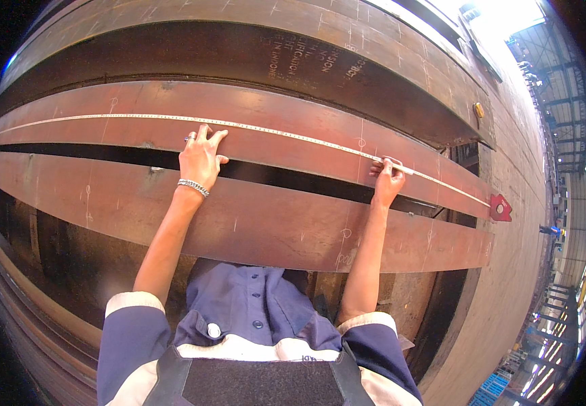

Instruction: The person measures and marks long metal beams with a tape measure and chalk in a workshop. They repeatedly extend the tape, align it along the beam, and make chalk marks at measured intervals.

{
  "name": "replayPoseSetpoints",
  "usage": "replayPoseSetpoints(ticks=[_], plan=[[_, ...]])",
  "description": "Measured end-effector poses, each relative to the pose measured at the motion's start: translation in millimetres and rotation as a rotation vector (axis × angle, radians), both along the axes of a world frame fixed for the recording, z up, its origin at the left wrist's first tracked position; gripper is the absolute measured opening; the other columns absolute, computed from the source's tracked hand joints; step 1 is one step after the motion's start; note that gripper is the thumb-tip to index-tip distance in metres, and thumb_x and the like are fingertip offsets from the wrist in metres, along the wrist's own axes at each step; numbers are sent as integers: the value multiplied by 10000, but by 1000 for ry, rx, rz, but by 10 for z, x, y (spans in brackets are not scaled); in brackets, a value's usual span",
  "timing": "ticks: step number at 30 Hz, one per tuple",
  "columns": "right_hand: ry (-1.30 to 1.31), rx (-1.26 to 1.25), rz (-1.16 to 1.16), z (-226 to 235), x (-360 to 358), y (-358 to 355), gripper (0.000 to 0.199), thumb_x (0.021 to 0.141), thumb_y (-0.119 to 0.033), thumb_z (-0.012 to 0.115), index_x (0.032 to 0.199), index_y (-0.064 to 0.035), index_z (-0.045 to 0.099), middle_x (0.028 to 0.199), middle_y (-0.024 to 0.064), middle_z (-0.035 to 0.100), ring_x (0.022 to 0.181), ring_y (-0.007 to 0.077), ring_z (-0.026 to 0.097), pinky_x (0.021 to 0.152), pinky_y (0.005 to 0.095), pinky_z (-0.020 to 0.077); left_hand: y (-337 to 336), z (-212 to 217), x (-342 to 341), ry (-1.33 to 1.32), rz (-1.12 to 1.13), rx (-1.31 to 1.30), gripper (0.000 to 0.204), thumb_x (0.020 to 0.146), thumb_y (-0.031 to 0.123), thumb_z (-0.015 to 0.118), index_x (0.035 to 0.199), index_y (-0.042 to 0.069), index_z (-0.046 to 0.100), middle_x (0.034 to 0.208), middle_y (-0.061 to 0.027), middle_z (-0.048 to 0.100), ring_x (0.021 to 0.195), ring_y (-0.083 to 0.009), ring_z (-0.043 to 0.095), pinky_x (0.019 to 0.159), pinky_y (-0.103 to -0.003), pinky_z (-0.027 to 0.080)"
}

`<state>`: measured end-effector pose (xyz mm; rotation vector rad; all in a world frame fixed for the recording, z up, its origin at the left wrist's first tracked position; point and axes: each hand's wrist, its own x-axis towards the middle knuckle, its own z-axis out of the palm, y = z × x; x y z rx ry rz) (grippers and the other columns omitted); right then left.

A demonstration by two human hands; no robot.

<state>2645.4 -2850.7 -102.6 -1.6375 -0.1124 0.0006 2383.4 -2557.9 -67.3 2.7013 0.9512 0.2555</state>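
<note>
A white tape measure blade [293, 137] lies stretched along a reddish-brown steel beam [286, 111], from the far left to a red, arrow-shaped block [501, 208] at the beam's right end. My left hand [201, 159] is open, its fingertips resting on the tape's near edge and its thumb apart. Farther right, my right hand [389, 181] pinches a slim white marker [400, 168], held close over the tape. Chalk-like marks cross the beam beside it. Whether the marker's tip touches the steel, I cannot tell.
A second reddish beam [272, 233] lies nearer my body, with a dark gap between the two. Beyond them stand larger brown beams [239, 57] with pale marks. A small yellow object [479, 110] sits on one. Concrete floor [509, 155] stretches along the right.
</note>
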Motion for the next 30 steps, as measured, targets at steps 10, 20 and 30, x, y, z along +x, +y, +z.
replayPoseSetpoints(ticks=[10,20,30], plan=[[3,-52,-105,59,152,-212,130,937,-89,509,913,-12,611,741,92,646,576,132,598,497,256,486,35,-38,-9,-17,-14,0,528,689,145,775,1192,185,621,1155,-80,540,1053,-297,557,857,-408,533],[62,59,-11,-25,-169,21,113,935,-99,537,954,-13,607,750,100,654,555,134,589,480,258,476,36,-52,0,-17,-17,8,537,680,135,780,1191,184,623,1135,-70,545,1044,-297,561,854,-415,530],[52,92,-19,-66,-295,-56,131,951,-100,507,947,-13,605,750,100,646,583,135,602,479,246,483,-6,62,9,-13,-12,7,537,675,138,782,1187,185,627,1127,-69,552,1040,-304,565,861,-421,525]])
